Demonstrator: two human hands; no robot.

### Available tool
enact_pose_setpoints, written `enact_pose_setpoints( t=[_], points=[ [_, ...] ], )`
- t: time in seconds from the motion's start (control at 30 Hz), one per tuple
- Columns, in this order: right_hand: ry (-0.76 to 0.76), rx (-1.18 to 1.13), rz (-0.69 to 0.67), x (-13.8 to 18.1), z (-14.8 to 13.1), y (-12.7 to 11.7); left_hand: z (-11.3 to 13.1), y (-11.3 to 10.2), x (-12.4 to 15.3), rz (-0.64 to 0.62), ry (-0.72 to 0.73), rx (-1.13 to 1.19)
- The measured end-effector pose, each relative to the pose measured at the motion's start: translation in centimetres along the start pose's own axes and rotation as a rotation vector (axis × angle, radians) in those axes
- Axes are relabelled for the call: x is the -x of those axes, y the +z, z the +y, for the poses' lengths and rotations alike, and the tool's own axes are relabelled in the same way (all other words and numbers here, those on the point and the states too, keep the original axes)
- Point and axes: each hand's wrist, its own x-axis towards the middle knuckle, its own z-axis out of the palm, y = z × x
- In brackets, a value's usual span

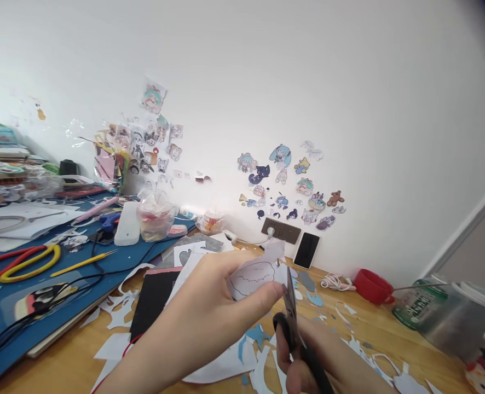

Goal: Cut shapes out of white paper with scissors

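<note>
My left hand pinches a piece of white paper between thumb and fingers. A wavy, cloud-like outline is drawn on the paper. In my right hand are black-handled scissors, their blades pointing up at the paper's right edge beside my left thumb. Whether the blades touch the paper I cannot tell. Below my hands lie white paper scraps and a blue star-like cutout. A black flat item is partly hidden behind my left forearm.
On the left, a blue mat bears red-and-yellow-handled scissors, a yellow pencil-like tool and black cables. A phone leans against the wall. To the right stand a red bowl and a green can. Several paper cutouts cover the wall.
</note>
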Motion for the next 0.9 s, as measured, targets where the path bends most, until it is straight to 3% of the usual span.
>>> enact_pose_setpoints(
  t=[0.13, 0.57, 0.9],
  points=[
    [0.039, -0.007, -0.043, 0.3, -0.3, -0.1, -0.1, 0.0, 0.2, 0.000, 0.019, -0.021],
    [0.095, 0.028, 0.013, 0.4, 0.2, -0.1, -0.3, 0.3, 0.0, 0.052, 0.097, -0.168],
    [-0.030, 0.030, 0.060, 0.1, 1.0, 0.0, -0.2, 0.4, 0.0, 0.112, 0.196, -0.090]
  ],
)
